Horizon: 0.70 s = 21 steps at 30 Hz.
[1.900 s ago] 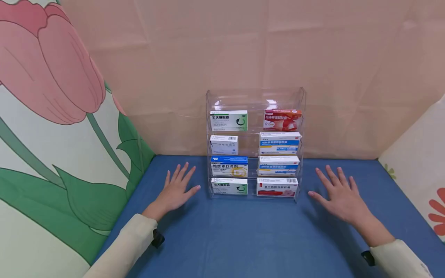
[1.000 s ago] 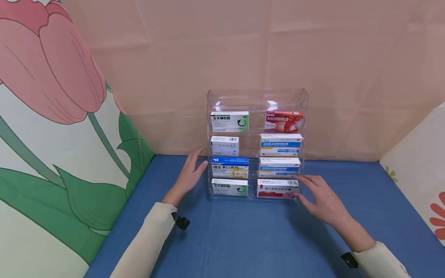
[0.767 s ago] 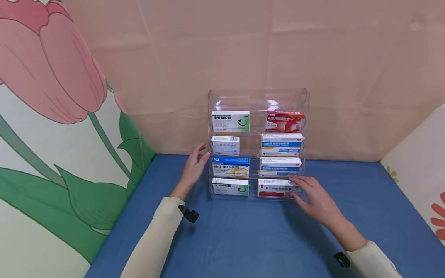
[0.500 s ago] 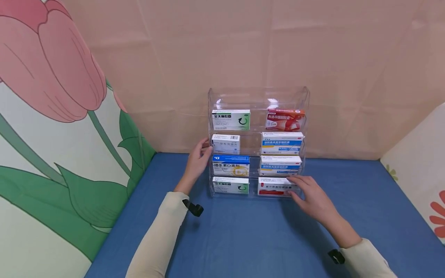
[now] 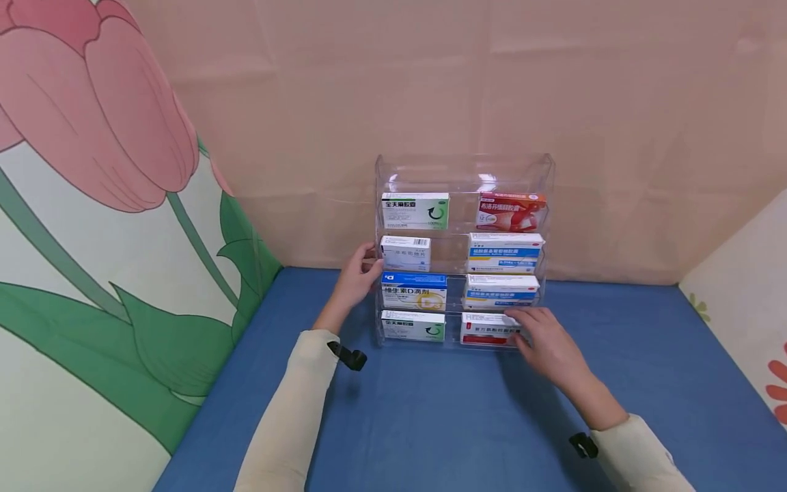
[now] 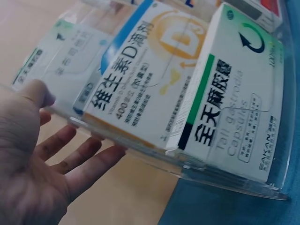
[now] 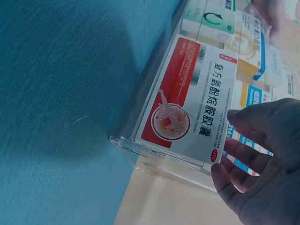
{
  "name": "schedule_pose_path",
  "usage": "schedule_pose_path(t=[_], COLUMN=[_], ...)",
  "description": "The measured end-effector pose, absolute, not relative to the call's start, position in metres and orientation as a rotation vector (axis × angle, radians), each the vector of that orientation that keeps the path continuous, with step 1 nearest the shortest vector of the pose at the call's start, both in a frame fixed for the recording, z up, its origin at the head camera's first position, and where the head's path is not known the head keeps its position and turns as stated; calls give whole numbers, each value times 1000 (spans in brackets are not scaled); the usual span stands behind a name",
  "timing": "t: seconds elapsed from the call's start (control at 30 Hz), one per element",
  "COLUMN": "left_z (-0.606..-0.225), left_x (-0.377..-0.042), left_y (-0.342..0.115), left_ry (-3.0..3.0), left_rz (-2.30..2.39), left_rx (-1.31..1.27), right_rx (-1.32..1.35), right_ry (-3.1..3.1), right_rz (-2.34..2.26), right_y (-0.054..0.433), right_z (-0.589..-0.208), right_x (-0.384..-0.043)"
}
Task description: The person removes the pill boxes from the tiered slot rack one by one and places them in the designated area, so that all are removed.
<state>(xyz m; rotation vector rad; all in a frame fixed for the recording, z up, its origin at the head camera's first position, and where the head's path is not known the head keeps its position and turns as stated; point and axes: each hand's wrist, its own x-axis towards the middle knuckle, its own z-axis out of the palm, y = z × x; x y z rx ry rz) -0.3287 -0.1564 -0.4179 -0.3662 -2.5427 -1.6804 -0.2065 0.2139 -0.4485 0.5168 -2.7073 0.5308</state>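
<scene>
A clear tiered display rack (image 5: pixel 455 263) bears medicine boxes in two columns. At its left side my left hand (image 5: pixel 356 279) holds the edge; in the left wrist view the thumb (image 6: pixel 40 91) lies over the rim while the other fingers stretch along the side. My right hand (image 5: pixel 547 342) grips the right end of the red-and-white medicine box (image 5: pixel 488 329) on the lowest tier. Its thumb is at the front, its fingers at the top. That medicine box (image 7: pixel 187 101) still sits in the rack in the right wrist view.
Above the gripped box are two blue-and-white boxes (image 5: pixel 501 292) and a red box (image 5: pixel 512 212). The left column holds green-and-white boxes (image 5: pixel 415 210), a small white box (image 5: pixel 406 253) and a vitamin D box (image 5: pixel 414 292). A beige backdrop (image 5: pixel 332 150) stands behind the blue table (image 5: pixel 424 424).
Both hands came in from the sides with spread fingers. The left hand reached the rack's left edge; the right hand closed round the end of the lowest right box. The view shifted slightly.
</scene>
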Motion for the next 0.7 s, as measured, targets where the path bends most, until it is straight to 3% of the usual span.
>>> schedule_pose_path(t=[0.7], left_z=[-416], left_x=[-332], left_y=[-161], left_ry=[-2609], left_rz=[-1791], left_rx=[-385], right_rx=[521], right_ry=[-2717], right_rz=[442], right_y=[213], right_z=[-444], right_x=[-208])
